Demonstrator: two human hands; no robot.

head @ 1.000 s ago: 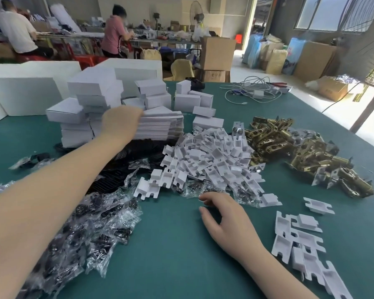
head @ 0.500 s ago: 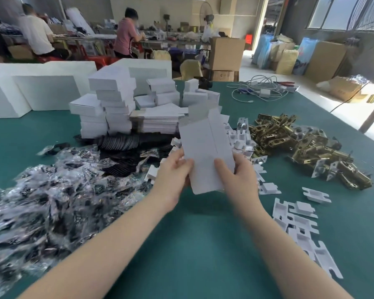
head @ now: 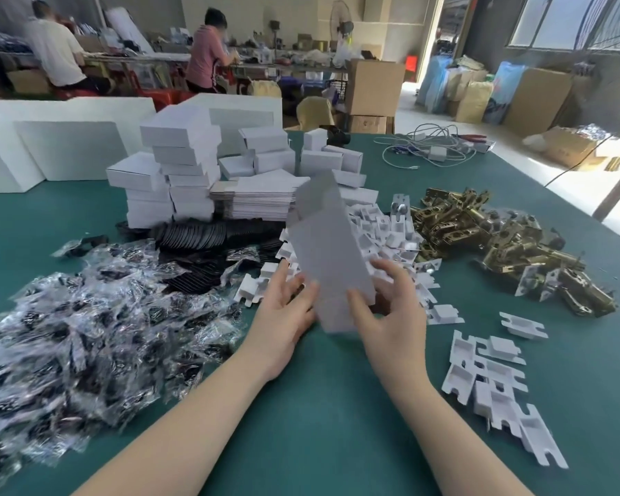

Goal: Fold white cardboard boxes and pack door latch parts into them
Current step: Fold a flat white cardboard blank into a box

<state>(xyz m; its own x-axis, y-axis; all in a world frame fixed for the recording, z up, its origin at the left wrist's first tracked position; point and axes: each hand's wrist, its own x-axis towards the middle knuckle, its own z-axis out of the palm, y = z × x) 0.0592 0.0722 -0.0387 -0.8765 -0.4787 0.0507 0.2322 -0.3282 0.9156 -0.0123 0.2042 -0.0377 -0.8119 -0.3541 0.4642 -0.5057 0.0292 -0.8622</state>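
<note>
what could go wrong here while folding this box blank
The flat white cardboard box blank is held only near its lower end between left hand and right hand; the tall upper part could flop or crease off-line. It hangs over the pile of small white plastic inserts, so a slip could scatter them.

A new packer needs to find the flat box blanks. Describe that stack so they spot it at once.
Start at the green table and find the tall stacks of folded white boxes at its far left. Just right of them, behind the row of black parts, sits the stack of flat blanks. Unlike the boxes, it is a low pile of thin sheets with finely layered edges.
</note>
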